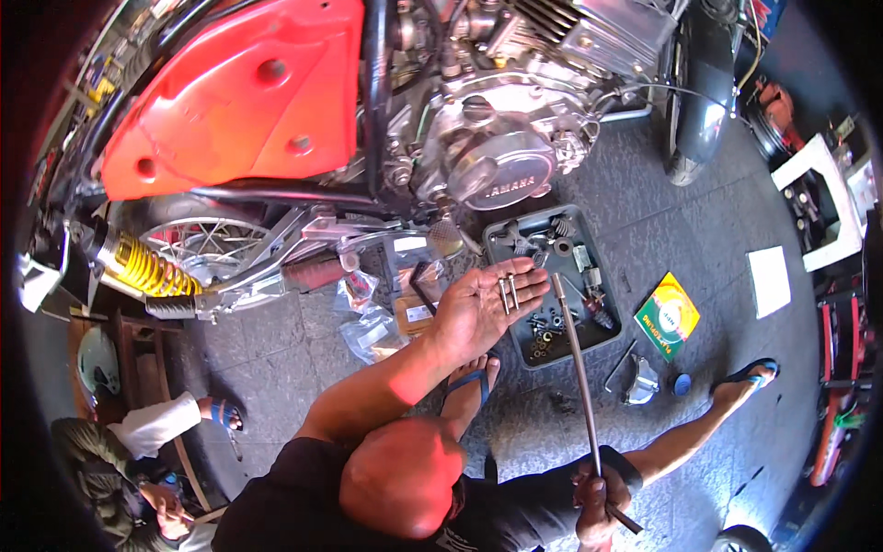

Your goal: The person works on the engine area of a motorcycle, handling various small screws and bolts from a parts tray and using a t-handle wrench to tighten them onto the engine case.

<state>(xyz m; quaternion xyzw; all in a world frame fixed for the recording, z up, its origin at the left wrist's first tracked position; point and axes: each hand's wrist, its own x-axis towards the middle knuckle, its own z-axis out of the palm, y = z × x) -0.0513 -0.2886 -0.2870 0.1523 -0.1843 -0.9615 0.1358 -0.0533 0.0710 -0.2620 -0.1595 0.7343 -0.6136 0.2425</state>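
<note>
My left hand (478, 299) is turned palm up with its fingers stretched out. Two slim silver bolts (509, 293) rest across the fingers. Down at the lower right, my right hand (596, 513) is closed round the handle of a long T-handle socket wrench (579, 373). Its shaft points up and away, and its far tip is beside my left fingertips, above a grey parts tray (611, 344). In the tray lie small nuts, washers and several metal parts. Over it all stands a motorcycle engine with a silver side cover (501, 161).
A red motorcycle panel (244, 101) and yellow spring (152, 267) are at the left. Plastic packets (372, 331) lie left of the tray. Right of it are a yellow-green packet (669, 316), a metal part (641, 382) and white paper (769, 281). Another person's hand (166, 506) shows lower left.
</note>
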